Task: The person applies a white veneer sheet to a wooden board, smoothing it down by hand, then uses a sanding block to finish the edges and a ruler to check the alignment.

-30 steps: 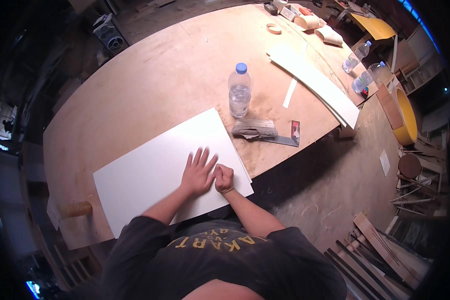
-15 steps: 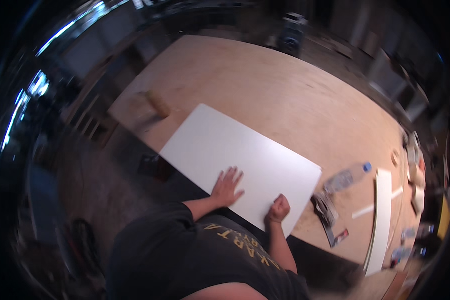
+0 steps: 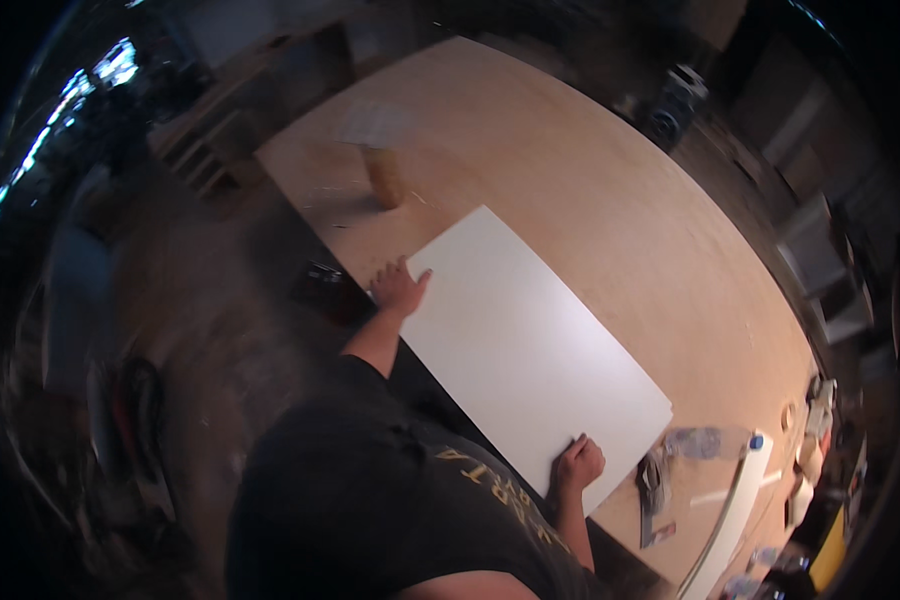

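Flat white rectangular panel; left hand, fingers spread, at its left end; right hand, fisted, toward its right.

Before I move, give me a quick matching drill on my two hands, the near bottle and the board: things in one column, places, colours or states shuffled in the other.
Things:
1. left hand
2. right hand
3. near bottle
4. board

Descriptions:
A. curled up
B. white, flat on the table
C. spread at a corner of the board
D. clear, blue-capped

Pairs: 1-C; 2-A; 3-D; 4-B
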{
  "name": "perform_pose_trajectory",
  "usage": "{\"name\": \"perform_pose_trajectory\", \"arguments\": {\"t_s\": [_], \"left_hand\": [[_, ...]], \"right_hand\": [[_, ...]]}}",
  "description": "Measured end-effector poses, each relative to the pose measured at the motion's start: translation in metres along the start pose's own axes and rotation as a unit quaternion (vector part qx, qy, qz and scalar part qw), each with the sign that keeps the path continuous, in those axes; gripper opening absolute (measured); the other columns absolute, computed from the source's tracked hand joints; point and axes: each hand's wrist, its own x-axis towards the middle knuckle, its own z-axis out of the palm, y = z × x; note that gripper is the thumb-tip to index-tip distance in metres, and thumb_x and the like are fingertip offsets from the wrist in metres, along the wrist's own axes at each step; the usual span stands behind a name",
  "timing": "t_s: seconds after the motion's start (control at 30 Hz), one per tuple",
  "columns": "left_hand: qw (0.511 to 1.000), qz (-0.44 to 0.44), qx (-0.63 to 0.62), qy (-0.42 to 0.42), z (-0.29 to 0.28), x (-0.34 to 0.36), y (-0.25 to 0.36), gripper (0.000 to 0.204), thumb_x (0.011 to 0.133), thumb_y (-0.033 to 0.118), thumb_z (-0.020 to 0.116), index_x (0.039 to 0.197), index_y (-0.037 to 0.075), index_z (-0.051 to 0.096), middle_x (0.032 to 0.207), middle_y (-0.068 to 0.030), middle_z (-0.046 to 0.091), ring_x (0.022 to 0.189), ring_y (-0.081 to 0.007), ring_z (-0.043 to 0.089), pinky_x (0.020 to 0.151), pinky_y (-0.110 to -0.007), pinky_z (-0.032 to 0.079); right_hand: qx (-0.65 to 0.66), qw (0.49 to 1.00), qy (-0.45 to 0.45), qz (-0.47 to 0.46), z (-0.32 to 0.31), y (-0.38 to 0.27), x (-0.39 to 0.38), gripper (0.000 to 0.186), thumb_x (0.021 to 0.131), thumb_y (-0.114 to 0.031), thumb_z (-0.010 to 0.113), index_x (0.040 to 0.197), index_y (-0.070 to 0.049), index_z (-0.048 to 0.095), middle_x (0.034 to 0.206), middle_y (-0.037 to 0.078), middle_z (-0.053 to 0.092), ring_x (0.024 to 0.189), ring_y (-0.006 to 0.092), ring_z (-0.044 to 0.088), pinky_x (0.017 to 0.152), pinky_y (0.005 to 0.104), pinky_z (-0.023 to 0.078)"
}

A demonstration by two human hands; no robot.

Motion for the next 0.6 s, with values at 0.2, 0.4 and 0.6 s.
{"name": "perform_pose_trajectory", "arguments": {"t_s": [0.2, 0.4, 0.6], "left_hand": [[0.996, 0.019, -0.028, -0.079, -0.006, 0.046, -0.043, 0.071, 0.098, 0.067, 0.049, 0.133, 0.007, 0.061, 0.121, -0.0203, 0.07, 0.113, -0.0404, 0.068, 0.097, -0.052, 0.053], [0.995, 0.073, -0.036, -0.053, -0.005, 0.034, -0.036, 0.06, 0.104, 0.056, 0.047, 0.129, 0.003, 0.06, 0.126, -0.0202, 0.066, 0.117, -0.0383, 0.065, 0.098, -0.051, 0.053], [0.994, 0.105, 0.014, -0.026, 0.015, 0.039, -0.038, 0.056, 0.103, 0.052, 0.052, 0.129, 0.003, 0.059, 0.133, -0.0168, 0.059, 0.125, -0.0363, 0.057, 0.102, -0.052, 0.048]], "right_hand": [[-0.031, 0.999, 0.004, -0.017, 0.01, -0.01, 0.011, 0.036, 0.1, -0.023, 0.06, 0.069, -0.005, 0.057, 0.069, 0.016, 0.06, 0.07, 0.0378, 0.058, 0.069, 0.0503, 0.043], [-0.079, 0.995, -0.036, 0.042, 0.006, -0.035, 0.015, 0.02, 0.095, -0.02, 0.065, 0.084, -0.005, 0.06, 0.088, 0.016, 0.061, 0.089, 0.0368, 0.058, 0.076, 0.0507, 0.043], [-0.02, 0.98, -0.182, -0.075, 0.083, -0.2, 0.045, 0.06, 0.099, -0.029, 0.055, 0.151, -0.002, 0.045, 0.156, 0.03, 0.04, 0.149, 0.0487, 0.029, 0.123, 0.066, 0.015]]}}
